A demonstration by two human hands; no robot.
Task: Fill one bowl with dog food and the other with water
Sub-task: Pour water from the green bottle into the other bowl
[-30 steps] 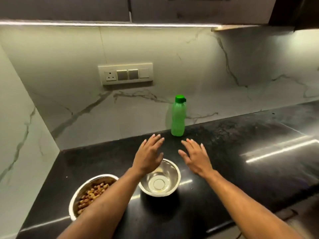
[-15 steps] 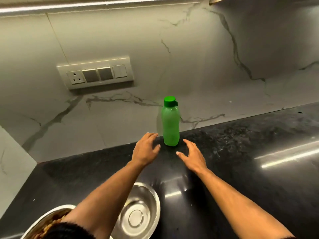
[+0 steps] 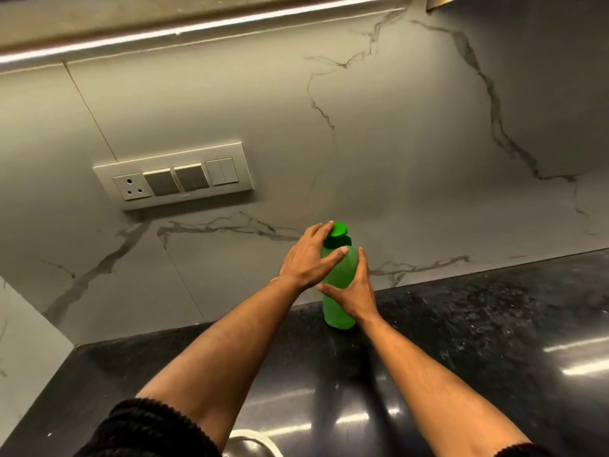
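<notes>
1. The bottle [image 3: 339, 275] is translucent green plastic with a darker green cap [image 3: 338, 235], standing upright on the black counter [image 3: 478, 341] close to the marble wall [image 3: 379, 143].
2. The left hand [image 3: 308, 258] wraps the bottle's upper part just below the cap, thumb across the front; the right hand [image 3: 354, 291] clasps its middle from the right.
3. At the bottom edge, only a sliver of a bowl's rim [image 3: 253, 437] shows, well below the bottle; its contents are cut off.

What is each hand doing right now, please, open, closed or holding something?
Left hand: holding the upper part of the green bottle, near its cap.
Right hand: holding the same bottle lower down, fingers along its side.
</notes>
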